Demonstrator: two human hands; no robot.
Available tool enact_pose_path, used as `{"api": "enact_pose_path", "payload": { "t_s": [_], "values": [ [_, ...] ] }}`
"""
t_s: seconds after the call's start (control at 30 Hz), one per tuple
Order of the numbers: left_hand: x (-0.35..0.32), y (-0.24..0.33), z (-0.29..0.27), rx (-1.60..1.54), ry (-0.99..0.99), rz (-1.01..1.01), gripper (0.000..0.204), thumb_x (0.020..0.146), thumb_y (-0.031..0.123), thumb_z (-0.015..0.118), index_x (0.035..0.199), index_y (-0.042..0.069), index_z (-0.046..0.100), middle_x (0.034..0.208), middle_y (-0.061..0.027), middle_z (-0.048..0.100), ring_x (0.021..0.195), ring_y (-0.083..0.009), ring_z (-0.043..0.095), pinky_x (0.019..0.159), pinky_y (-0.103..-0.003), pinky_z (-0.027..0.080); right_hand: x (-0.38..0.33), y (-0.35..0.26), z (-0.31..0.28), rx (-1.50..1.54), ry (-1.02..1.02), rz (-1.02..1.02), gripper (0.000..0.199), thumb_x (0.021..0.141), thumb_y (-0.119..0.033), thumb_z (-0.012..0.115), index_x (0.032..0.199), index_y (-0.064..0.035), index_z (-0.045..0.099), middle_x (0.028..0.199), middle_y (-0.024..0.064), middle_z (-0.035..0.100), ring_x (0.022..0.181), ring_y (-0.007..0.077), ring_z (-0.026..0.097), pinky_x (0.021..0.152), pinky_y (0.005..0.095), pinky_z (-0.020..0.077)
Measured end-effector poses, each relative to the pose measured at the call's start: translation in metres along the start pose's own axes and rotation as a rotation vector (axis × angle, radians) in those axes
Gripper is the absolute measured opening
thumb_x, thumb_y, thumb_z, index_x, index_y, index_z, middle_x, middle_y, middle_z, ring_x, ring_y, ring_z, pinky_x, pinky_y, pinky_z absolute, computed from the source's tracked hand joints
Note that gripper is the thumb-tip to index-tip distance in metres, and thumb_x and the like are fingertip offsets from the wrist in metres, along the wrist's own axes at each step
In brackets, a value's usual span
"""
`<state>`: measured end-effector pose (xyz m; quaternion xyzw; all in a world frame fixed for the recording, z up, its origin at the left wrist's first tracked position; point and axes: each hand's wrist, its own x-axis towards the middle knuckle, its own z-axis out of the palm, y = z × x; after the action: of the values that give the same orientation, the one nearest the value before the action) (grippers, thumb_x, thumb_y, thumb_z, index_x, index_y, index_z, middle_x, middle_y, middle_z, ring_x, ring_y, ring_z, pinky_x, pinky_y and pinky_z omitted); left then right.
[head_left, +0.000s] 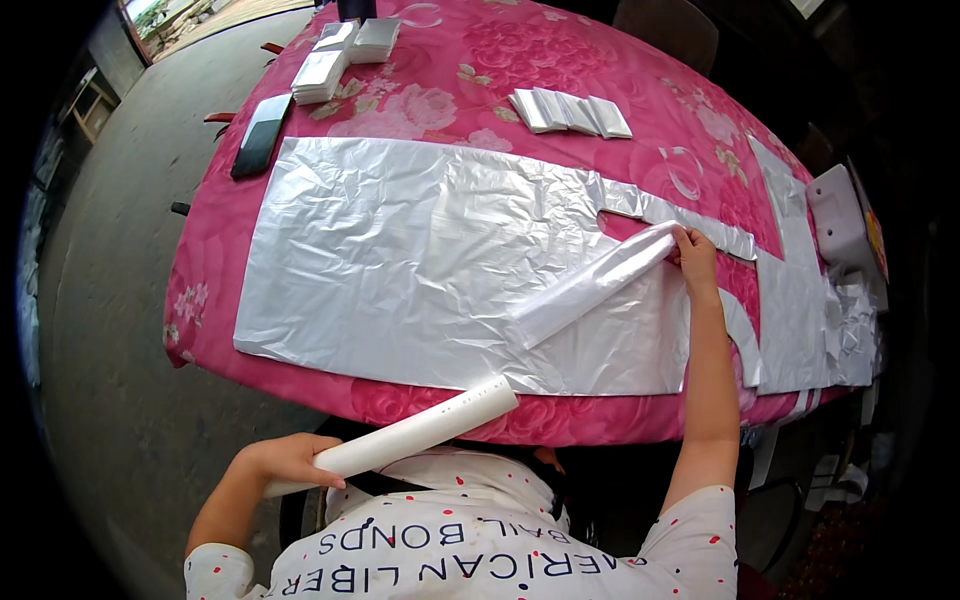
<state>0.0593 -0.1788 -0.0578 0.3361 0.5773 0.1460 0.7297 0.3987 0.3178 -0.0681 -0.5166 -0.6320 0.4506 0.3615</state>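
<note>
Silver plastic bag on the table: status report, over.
Left hand grips white tube. Right hand folds handle strip over silver plastic bag. Nothing in the way.

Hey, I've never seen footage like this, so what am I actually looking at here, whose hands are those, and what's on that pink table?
This is one picture from a wide fisheye camera worn on a person's head, looking down, which is why the edges bend. There is no machine: a person works with bare hands, and the spotted shirt at the bottom is their own.

The table has a pink flowered cloth. Spread flat on it is a large silvery plastic sheet. The right hand reaches out and holds one end of a folded strip of the same plastic, which lies across the sheet. The left hand, near the body, grips a white tube.

Further back lie stacks of folded silvery pieces and a dark flat object. More plastic lies at the right.
</note>
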Motion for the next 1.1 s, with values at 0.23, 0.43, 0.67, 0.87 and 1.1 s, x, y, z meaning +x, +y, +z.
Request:
{"api": "enact_pose_path", "payload": {
  "t_s": [0.23,0.43,0.67,0.87,1.1],
  "values": [
    [0.000,0.112,-0.044,0.670,0.253,0.251,0.051,0.066,0.034,0.075,0.105,0.005,0.060,0.090,-0.0146,0.065,0.080,-0.0311,0.062,0.070,-0.035,0.048,-0.003,-0.032,0.060,0.051,-0.265,-0.185,0.021,0.087,-0.021,0.061,0.083,-0.0009,0.063,0.065,-0.0039,0.053,0.055,0.0026,0.043,0.049,0.0169,0.0341],
    [0.057,0.166,-0.041,0.991,0.544,0.514,0.044,0.069,0.027,0.071,0.106,0.008,0.058,0.096,-0.0137,0.061,0.089,-0.0289,0.060,0.075,-0.037,0.047,-0.014,-0.056,0.134,0.049,-0.512,-0.148,0.018,0.086,-0.021,0.061,0.084,-0.0029,0.064,0.065,-0.0042,0.054,0.057,0.0037,0.045,0.052,0.0190,0.0377],
    [0.110,0.137,-0.013,1.203,0.444,1.174,0.049,0.077,0.031,0.063,0.113,-0.001,0.052,0.127,-0.0163,0.044,0.111,-0.0304,0.049,0.094,-0.038,0.040,-0.009,-0.054,0.155,-0.048,-0.574,-0.115,0.018,0.085,-0.021,0.062,0.085,-0.0025,0.064,0.066,-0.0028,0.055,0.058,0.0051,0.047,0.054,0.0213,0.0386],
    [0.119,0.116,0.012,1.303,0.323,0.920,0.079,0.082,0.052,0.046,0.131,-0.009,0.033,0.142,-0.0214,0.027,0.135,-0.0305,0.020,0.110,-0.041,0.014,-0.003,-0.065,0.152,-0.080,-0.648,-0.041,0.019,0.085,-0.020,0.061,0.087,-0.0014,0.064,0.067,-0.0019,0.056,0.060,0.0058,0.049,0.058,0.0214,0.0419],
    [0.120,0.108,0.036,1.374,0.438,0.882,0.087,0.079,0.063,0.042,0.131,-0.007,0.035,0.139,-0.0228,0.031,0.132,-0.0329,0.026,0.110,-0.043,0.014,-0.050,-0.091,0.139,-0.199,-0.221,-0.480,0.019,0.083,-0.015,0.061,0.098,-0.0046,0.063,0.096,0.0087,0.062,0.081,0.0182,0.058,0.073,0.0303,0.0459]
  ]
}}
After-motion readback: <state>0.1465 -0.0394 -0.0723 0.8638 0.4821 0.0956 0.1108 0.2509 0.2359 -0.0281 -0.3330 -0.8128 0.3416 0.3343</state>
